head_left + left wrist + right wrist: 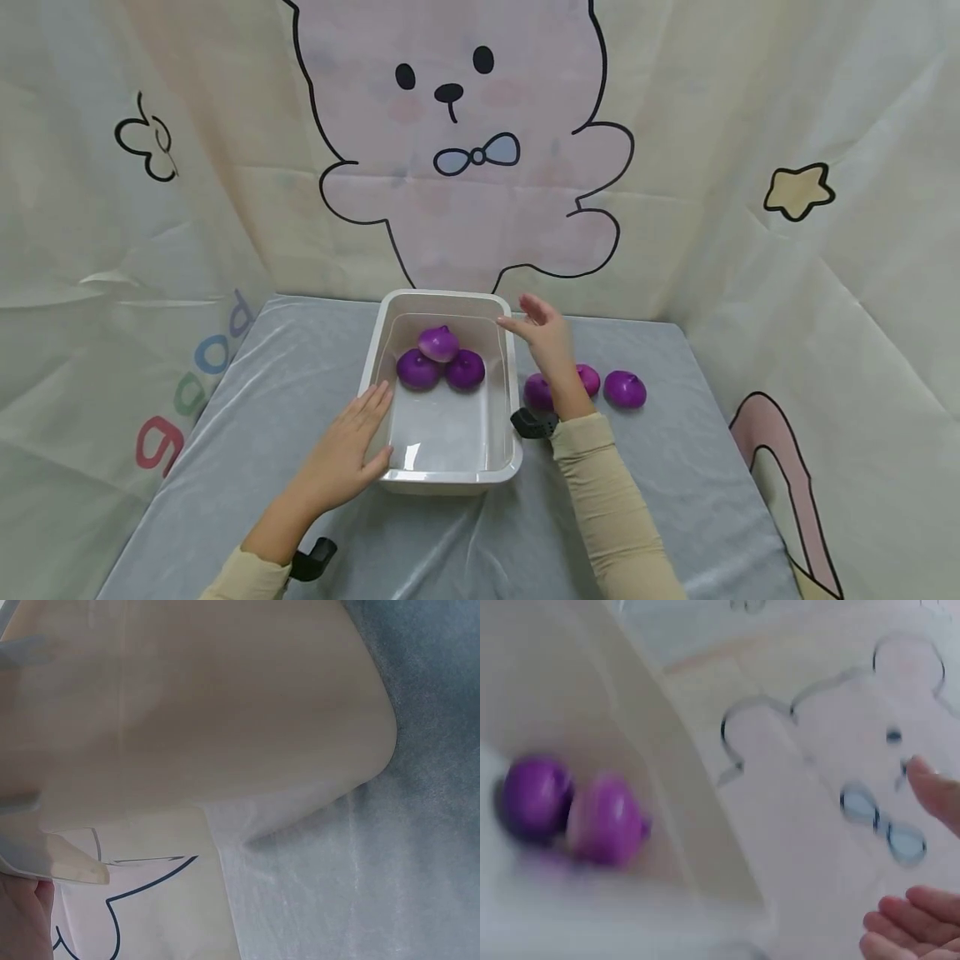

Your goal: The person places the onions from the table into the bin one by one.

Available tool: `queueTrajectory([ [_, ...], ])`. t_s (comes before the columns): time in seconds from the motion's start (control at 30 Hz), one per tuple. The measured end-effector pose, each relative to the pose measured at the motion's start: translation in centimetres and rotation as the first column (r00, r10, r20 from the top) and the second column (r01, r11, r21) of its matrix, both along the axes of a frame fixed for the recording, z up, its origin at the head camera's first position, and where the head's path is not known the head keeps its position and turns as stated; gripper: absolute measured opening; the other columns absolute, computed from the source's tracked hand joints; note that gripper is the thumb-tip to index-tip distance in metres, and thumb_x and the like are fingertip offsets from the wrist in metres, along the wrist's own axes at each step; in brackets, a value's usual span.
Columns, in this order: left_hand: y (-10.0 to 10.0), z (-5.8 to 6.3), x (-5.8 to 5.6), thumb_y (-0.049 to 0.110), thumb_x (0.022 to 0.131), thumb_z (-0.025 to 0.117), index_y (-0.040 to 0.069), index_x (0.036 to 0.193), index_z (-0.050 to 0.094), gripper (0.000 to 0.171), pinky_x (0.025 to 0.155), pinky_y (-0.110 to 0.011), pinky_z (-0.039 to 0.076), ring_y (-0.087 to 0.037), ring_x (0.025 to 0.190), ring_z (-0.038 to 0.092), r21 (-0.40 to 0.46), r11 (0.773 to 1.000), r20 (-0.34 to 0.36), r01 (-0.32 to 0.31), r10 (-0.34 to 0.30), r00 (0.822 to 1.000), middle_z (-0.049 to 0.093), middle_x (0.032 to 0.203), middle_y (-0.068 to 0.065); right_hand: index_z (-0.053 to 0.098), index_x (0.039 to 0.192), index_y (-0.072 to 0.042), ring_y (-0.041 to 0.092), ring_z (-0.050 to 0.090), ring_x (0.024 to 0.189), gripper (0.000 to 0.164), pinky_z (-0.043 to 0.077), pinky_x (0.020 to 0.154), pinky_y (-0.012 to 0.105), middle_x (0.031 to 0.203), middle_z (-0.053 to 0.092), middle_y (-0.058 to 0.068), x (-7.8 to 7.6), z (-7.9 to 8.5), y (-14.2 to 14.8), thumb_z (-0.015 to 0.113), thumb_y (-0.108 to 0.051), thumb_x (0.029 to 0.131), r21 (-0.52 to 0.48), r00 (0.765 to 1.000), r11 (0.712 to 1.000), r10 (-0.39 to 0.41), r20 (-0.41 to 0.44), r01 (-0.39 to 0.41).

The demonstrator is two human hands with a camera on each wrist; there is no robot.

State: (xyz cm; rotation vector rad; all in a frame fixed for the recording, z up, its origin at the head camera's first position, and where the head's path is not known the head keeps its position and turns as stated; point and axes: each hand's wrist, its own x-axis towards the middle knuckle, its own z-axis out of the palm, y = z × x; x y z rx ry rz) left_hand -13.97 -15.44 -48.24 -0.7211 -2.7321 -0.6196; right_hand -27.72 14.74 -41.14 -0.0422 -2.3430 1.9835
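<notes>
Three purple onions sit together in the far half of a white plastic bin, one of them resting against the other two. My left hand lies with straight fingers on the bin's left rim; in the left wrist view the bin's outer wall fills much of the picture. Over the bin's far right rim, my right hand is raised, thumb and fingers spread apart and holding nothing. More purple onions lie on the cloth right of the bin, two partly hidden behind the right hand and wrist.
Grey cloth covers the table under the bin. A curtain with a printed bear hangs behind the far edge, and printed curtains flank both sides. Each wrist wears a black camera mount.
</notes>
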Motion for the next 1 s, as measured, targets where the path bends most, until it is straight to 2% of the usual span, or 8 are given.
queueTrajectory([
  [0.13, 0.0, 0.0, 0.0, 0.023, 0.090, 0.062, -0.005, 0.150, 0.037, 0.070, 0.122, -0.014, -0.007, -0.038, 0.146, 0.035, 0.004, 1.000, -0.008, 0.012, -0.011, 1.000, 0.036, 0.159, -0.020, 0.048, 0.147, -0.009, 0.019, 0.045, 0.142, 0.074, 0.038, 0.118, 0.031, 0.151, 0.051, 0.008, 1.6, -2.2, 3.9, 0.082, -0.023, 0.082, -0.046, 0.992, 0.994, -0.099, 0.074, 0.103],
  [0.27, 0.0, 0.0, 0.0, 0.022, 0.089, 0.062, -0.008, 0.148, 0.039, 0.070, 0.121, -0.012, -0.009, -0.041, 0.144, 0.038, 0.003, 1.000, -0.040, 0.021, -0.021, 0.999, 0.038, 0.157, -0.022, 0.048, 0.147, -0.009, 0.018, 0.047, 0.140, 0.072, 0.039, 0.117, 0.032, 0.151, 0.051, 0.008, 3.1, -4.2, 6.7, 0.080, -0.021, 0.084, -0.080, 0.974, 0.979, -0.172, 0.148, 0.185],
  [0.37, 0.0, 0.0, 0.0, 0.022, 0.088, 0.063, -0.009, 0.146, 0.040, 0.070, 0.121, -0.012, -0.009, -0.042, 0.142, 0.039, 0.006, 1.000, -0.055, 0.021, -0.021, 0.998, 0.039, 0.156, -0.023, 0.048, 0.147, -0.008, 0.019, 0.049, 0.138, 0.071, 0.043, 0.112, 0.026, 0.149, 0.052, 0.009, 4.0, -5.4, 8.1, 0.079, -0.018, 0.085, -0.082, 0.964, 0.973, -0.198, 0.177, 0.215],
  [0.47, 0.0, 0.0, 0.0, 0.023, 0.089, 0.063, -0.009, 0.147, 0.040, 0.070, 0.120, -0.011, -0.009, -0.041, 0.143, 0.039, -0.001, 1.000, -0.049, 0.018, -0.018, 0.999, 0.039, 0.156, -0.022, 0.045, 0.149, -0.008, 0.019, 0.048, 0.140, 0.074, 0.045, 0.108, 0.019, 0.150, 0.051, 0.009, 4.8, -6.5, 9.2, 0.080, -0.020, 0.085, -0.058, 0.960, 0.975, -0.198, 0.199, 0.214],
  [0.73, 0.0, 0.0, -0.1, 0.023, 0.090, 0.062, -0.007, 0.149, 0.037, 0.070, 0.121, -0.013, -0.008, -0.040, 0.145, 0.036, -0.020, 1.000, -0.030, 0.018, -0.019, 0.999, 0.037, 0.157, -0.022, 0.039, 0.152, -0.005, 0.022, 0.035, 0.149, 0.082, 0.030, 0.123, 0.033, 0.158, 0.041, 0.011, 6.2, -10.5, 11.4, 0.081, -0.025, 0.084, 0.031, 0.954, 0.983, -0.182, 0.239, 0.180],
  [0.87, 0.0, 0.0, -0.2, 0.025, 0.092, 0.061, -0.005, 0.152, 0.034, 0.072, 0.128, -0.030, 0.008, -0.038, 0.147, 0.033, -0.032, 0.999, 0.002, 0.014, -0.014, 1.000, 0.033, 0.160, -0.021, 0.037, 0.153, -0.006, 0.027, 0.029, 0.152, 0.082, 0.025, 0.125, 0.037, 0.160, 0.037, 0.012, 6.8, -12.3, 12.1, 0.079, -0.023, 0.085, 0.108, 0.942, 0.984, -0.165, 0.291, 0.139],
  [0.93, -0.1, 0.0, -0.2, 0.025, 0.093, 0.061, -0.004, 0.152, 0.033, 0.072, 0.127, -0.040, 0.018, -0.037, 0.148, 0.032, -0.036, 0.999, 0.014, 0.012, -0.011, 1.000, 0.033, 0.160, -0.020, 0.036, 0.153, -0.005, 0.029, 0.027, 0.152, 0.084, 0.025, 0.126, 0.040, 0.161, 0.035, 0.015, 7.0, -13.2, 12.4, 0.080, -0.023, 0.084, 0.140, 0.941, 0.983, -0.154, 0.302, 0.116],
  [1.0, -0.1, 0.0, -0.2, 0.025, 0.093, 0.060, -0.004, 0.152, 0.033, 0.072, 0.126, -0.043, 0.021, -0.037, 0.149, 0.031, -0.037, 0.999, 0.025, 0.009, -0.008, 1.000, 0.032, 0.160, -0.020, 0.035, 0.154, -0.005, 0.032, 0.025, 0.152, 0.087, 0.025, 0.125, 0.043, 0.161, 0.033, 0.016, 7.2, -14.1, 12.6, 0.081, -0.024, 0.083, 0.159, 0.940, 0.983, -0.140, 0.311, 0.094],
])
